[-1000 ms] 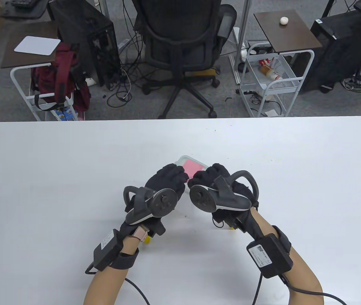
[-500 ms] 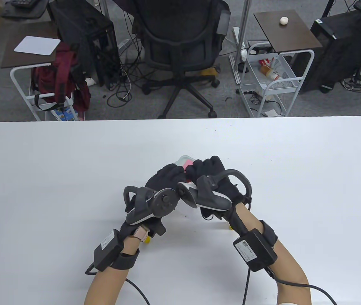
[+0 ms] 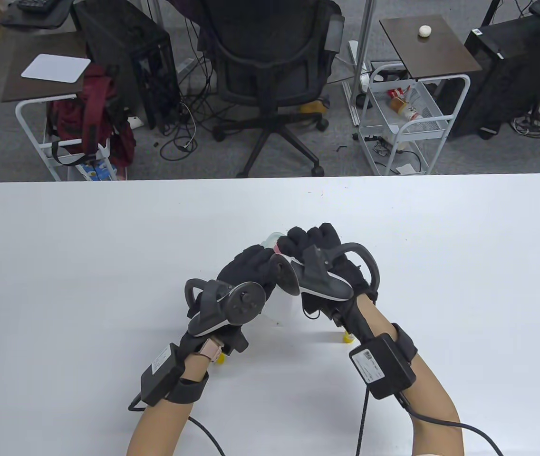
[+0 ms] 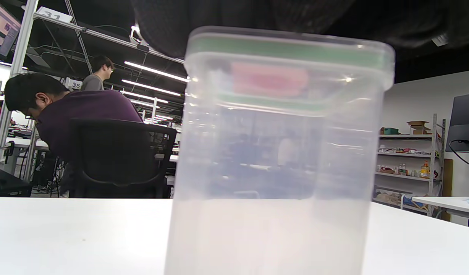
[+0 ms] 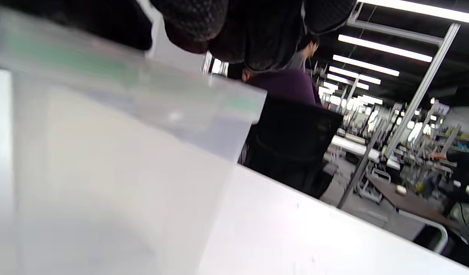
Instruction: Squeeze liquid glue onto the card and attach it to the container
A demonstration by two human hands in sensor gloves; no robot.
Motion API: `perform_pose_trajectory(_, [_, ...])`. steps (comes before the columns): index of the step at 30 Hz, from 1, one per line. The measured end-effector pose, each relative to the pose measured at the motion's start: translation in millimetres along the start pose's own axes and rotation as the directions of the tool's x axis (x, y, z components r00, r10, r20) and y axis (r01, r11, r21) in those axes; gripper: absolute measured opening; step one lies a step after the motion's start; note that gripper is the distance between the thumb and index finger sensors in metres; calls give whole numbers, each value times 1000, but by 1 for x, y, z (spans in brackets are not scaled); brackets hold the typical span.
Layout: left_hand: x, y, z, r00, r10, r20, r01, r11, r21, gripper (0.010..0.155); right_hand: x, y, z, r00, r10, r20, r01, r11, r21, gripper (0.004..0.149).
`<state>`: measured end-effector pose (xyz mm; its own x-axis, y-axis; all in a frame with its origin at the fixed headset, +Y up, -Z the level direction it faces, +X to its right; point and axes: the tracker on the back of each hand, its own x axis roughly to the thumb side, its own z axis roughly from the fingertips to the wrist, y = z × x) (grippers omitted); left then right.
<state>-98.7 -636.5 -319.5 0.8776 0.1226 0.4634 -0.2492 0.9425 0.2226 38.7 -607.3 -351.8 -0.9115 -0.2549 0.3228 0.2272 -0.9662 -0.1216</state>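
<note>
Pressing the pink paper card (image 4: 269, 79) flat onto the lid looks like the step in hand. The tall translucent plastic container with a green-sealed lid (image 4: 280, 160) stands upright near the middle of the white table (image 3: 84, 266), and the card lies on top of its lid, showing through the plastic in the left wrist view.

The right hand (image 3: 320, 251) is curled, knuckles up, with its fingers (image 5: 253, 34) down over the lid; contact with the card itself is hidden. The left hand (image 3: 246, 270) sits just left of it, against the container's near-left side, seemingly steadying it; whether it grips or merely rests I cannot tell.

To do this well, push straight down, so the tall tub does not tip. Work outward from the card's centre to spread the glue. Keep the left hand braced low, and avoid sliding the card sideways while the glue is wet.
</note>
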Motion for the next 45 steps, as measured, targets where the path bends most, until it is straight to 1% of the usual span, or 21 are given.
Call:
perform_pose_trajectory(1, [0,0,0,1000,0,0,0,1000,-1,42,3,7,-3,1000,-1,11,1,1000,-3,48])
perform_pose_trajectory(3, [0,0,0,1000,-5,1,5,1000,-1,42,6,8,3,1000,10,9,-9,993,-118,46])
perform_pose_trajectory(7, [-1,0,0,1000,3,5,-3,1000,2,41,1,-1,20,996,-1,87,11,994,-112,42])
perform_pose_trajectory(11, [-1,0,0,1000,7,2,-7,1000,6,41,-8,-8,34,986,-53,155,62,997,-55,39])
perform_pose_trajectory(13, [-1,0,1,1000,8,1,-8,1000,6,42,-17,-10,34,974,-158,161,165,986,-27,38])
perform_pose_trajectory(14, [-1,0,1,1000,8,0,-8,1000,6,42,-19,-8,33,973,-184,140,191,981,-40,39])
perform_pose_trajectory(16, [-1,0,1,1000,13,-1,-13,1000,5,42,-20,-3,26,990,-135,45,140,982,-127,44])
perform_pose_trajectory(17, [-1,0,1,1000,12,-1,-12,1000,4,42,-19,0,24,995,-98,24,100,987,-129,46])
perform_pose_trajectory(18, [-1,0,1,1000,7,-2,-7,1000,1,42,-17,5,20,1000,-26,-1,25,996,-85,47])
perform_pose_trajectory(19, [-1,0,0,1000,2,-2,-2,1000,-3,42,-13,11,18,1000,8,29,-8,1000,-21,46])
perform_pose_trajectory(20, [-1,0,0,1000,-1,-3,1,1000,-4,42,-11,10,20,999,14,28,-13,998,-60,46])
perform_pose_trajectory(21, [-1,0,0,1000,-4,-2,4,1000,-5,42,-10,9,23,999,29,19,-26,988,-149,44])
perform_pose_trajectory(23, [-1,0,0,1000,-5,1,5,1000,-5,42,-10,6,24,999,8,40,-3,994,-112,42])
perform_pose_trajectory(25, [-1,0,0,1000,-1,1,1,1000,-4,42,-13,2,27,997,-38,63,45,992,-117,40])
perform_pose_trajectory(30, [-1,0,1,1000,1,-3,-1,1000,-3,42,-17,-6,40,981,-113,157,123,991,-54,38])
perform_pose_trajectory(33, [-1,0,1,1000,7,-5,-7,1000,-6,42,-20,-9,39,978,-148,148,153,988,-23,38])
perform_pose_trajectory(36, [-1,0,0,1000,3,-6,-3,1000,-11,42,-17,-7,29,995,-87,55,93,986,-136,42])
perform_pose_trajectory(38, [-1,0,0,1000,0,-5,0,1000,-12,42,-12,-5,20,999,-37,13,39,993,-114,46])
perform_pose_trajectory(41, [-1,0,0,1000,5,-6,-5,1000,-12,42,-1,5,7,998,-32,48,34,999,-23,45])
perform_pose_trajectory(43, [-1,0,0,1000,8,-8,-8,1000,-11,42,1,4,9,1000,-6,24,9,994,-108,43])
perform_pose_trajectory(45, [-1,0,0,1000,-1,-7,0,1000,-10,42,3,3,12,999,-2,40,6,995,-95,42])
